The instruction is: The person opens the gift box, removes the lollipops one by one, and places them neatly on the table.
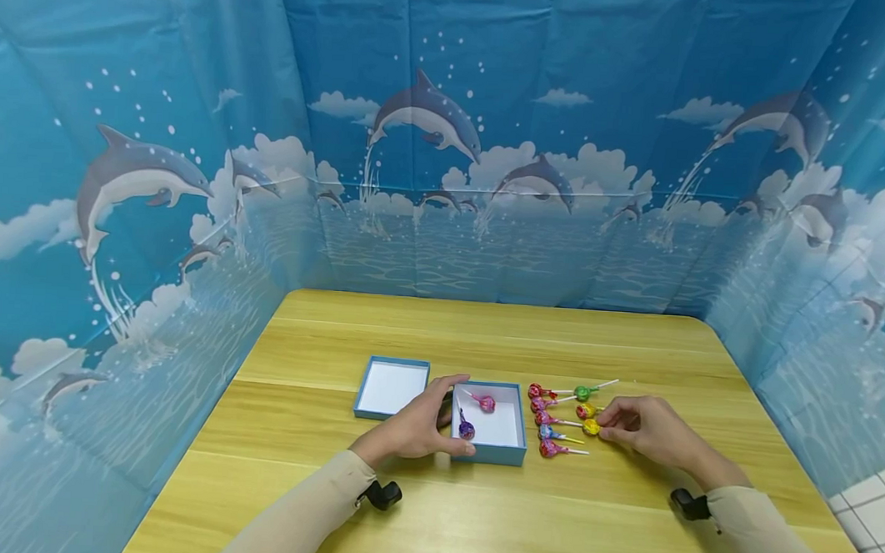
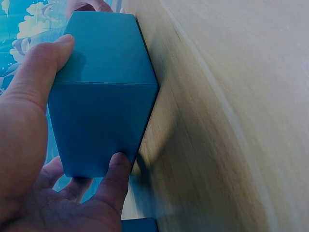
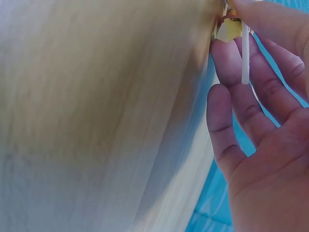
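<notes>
My left hand [image 1: 421,422] holds the open blue box [image 1: 499,456] at its left side, thumb at the near wall and fingers along the left and far sides. The left wrist view shows the thumb and fingers spread around the blue box [image 2: 104,53]. Inside lie a pink lollipop [image 1: 487,404] and a purple lollipop [image 1: 467,430]. To the right of the box, my right hand [image 1: 652,429] pinches a yellow lollipop [image 1: 591,427] between thumb and fingers. Its white stick [image 3: 245,58] points back toward the palm in the right wrist view.
Between box and right hand several lollipops lie on the table, among them a green one [image 1: 582,393], another yellow one [image 1: 584,411], a blue one [image 1: 546,431] and a red-pink one [image 1: 549,448]. The white-lined box lid [image 1: 394,387] lies left of the box. A dolphin-print curtain [image 1: 444,251] encloses the wooden table [image 1: 475,520].
</notes>
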`<state>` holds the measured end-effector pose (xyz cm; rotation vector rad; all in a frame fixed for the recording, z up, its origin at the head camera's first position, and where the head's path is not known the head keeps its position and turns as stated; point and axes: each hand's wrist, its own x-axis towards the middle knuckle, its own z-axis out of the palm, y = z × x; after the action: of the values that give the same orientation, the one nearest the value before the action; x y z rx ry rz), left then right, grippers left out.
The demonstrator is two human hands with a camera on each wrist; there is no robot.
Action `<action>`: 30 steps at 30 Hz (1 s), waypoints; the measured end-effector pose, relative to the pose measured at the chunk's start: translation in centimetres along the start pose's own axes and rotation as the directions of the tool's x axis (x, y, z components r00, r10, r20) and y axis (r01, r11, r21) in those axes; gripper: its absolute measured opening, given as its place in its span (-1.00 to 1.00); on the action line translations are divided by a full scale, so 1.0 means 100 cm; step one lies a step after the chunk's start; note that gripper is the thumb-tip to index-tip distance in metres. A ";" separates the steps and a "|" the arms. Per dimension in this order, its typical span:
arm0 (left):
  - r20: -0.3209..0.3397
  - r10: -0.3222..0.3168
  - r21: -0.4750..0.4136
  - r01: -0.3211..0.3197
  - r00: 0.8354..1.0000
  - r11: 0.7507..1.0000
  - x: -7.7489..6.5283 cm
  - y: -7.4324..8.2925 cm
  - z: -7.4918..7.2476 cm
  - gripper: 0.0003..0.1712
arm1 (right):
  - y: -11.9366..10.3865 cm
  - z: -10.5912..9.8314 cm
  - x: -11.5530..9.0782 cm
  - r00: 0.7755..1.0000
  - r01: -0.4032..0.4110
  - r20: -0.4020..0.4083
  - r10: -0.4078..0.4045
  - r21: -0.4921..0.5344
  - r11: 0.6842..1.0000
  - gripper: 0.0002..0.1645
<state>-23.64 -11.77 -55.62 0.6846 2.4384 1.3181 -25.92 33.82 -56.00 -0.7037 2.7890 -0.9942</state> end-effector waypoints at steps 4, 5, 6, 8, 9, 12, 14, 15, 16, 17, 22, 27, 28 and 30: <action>-0.003 -0.008 0.009 0.008 1.000 1.000 0.000 0.000 0.000 0.37 | 0.000 0.001 0.000 1.000 0.007 -0.006 -0.007 -0.005 1.000 -0.89; -0.004 -0.009 0.012 0.009 1.000 1.000 0.000 0.000 0.000 0.37 | 0.000 0.001 0.000 1.000 0.008 -0.007 -0.008 -0.007 1.000 -0.89; -0.006 -0.010 0.017 0.010 1.000 1.000 0.000 0.000 0.000 0.37 | 0.000 0.001 0.000 1.000 0.009 -0.007 -0.009 -0.008 1.000 -0.89; -0.009 -0.010 0.023 0.010 1.000 1.000 0.000 0.001 0.000 0.37 | 0.000 0.001 0.000 1.000 0.009 -0.007 -0.009 -0.011 1.000 -0.89; -0.009 -0.011 0.024 0.011 1.000 1.000 0.000 0.001 0.000 0.37 | 0.000 0.001 0.000 1.000 0.009 -0.008 -0.009 -0.013 1.000 -0.89; -0.008 -0.014 0.024 0.015 1.000 1.000 0.000 0.001 0.000 0.37 | 0.000 0.001 -0.001 1.000 0.010 -0.009 -0.010 -0.019 1.000 -0.89; -0.006 -0.011 0.016 0.012 1.000 1.000 0.000 0.001 0.000 0.37 | -0.001 0.001 -0.001 1.000 0.008 -0.010 -0.009 -0.024 1.000 -0.89; -0.005 -0.011 0.012 0.011 1.000 1.000 0.000 0.001 0.000 0.37 | -0.001 0.001 -0.001 1.000 0.008 -0.011 -0.008 -0.027 1.000 -0.89; -0.004 -0.011 0.009 0.012 1.000 1.000 0.000 0.001 0.000 0.37 | -0.001 0.001 -0.001 1.000 0.007 -0.011 -0.007 -0.029 1.000 -0.89; -0.004 -0.012 0.008 0.012 1.000 1.000 0.000 0.000 0.000 0.37 | -0.001 0.001 -0.001 1.000 0.006 -0.011 -0.006 -0.033 0.999 -0.89; -0.001 -0.021 0.002 0.021 1.000 1.000 -0.001 0.001 0.000 0.38 | -0.003 -0.001 -0.001 1.000 0.000 -0.011 -0.001 -0.041 0.999 -0.88; 0.003 -0.018 -0.003 0.018 1.000 1.000 -0.001 0.001 -0.001 0.38 | -0.004 -0.004 -0.002 1.000 0.006 -0.019 -0.007 -0.049 0.999 -0.87; 0.004 -0.018 -0.008 0.018 1.000 1.000 -0.001 0.000 -0.001 0.38 | -0.004 -0.005 -0.002 1.000 0.007 -0.022 -0.008 -0.053 0.999 -0.87; 0.007 -0.016 -0.015 0.016 1.000 1.000 0.000 0.000 -0.001 0.37 | -0.004 -0.006 -0.003 0.999 0.013 -0.029 -0.014 -0.063 0.998 -0.87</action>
<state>-23.64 -11.81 -55.57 0.6632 2.4209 1.3237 -25.68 34.02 -55.26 -0.7223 2.8555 -0.9308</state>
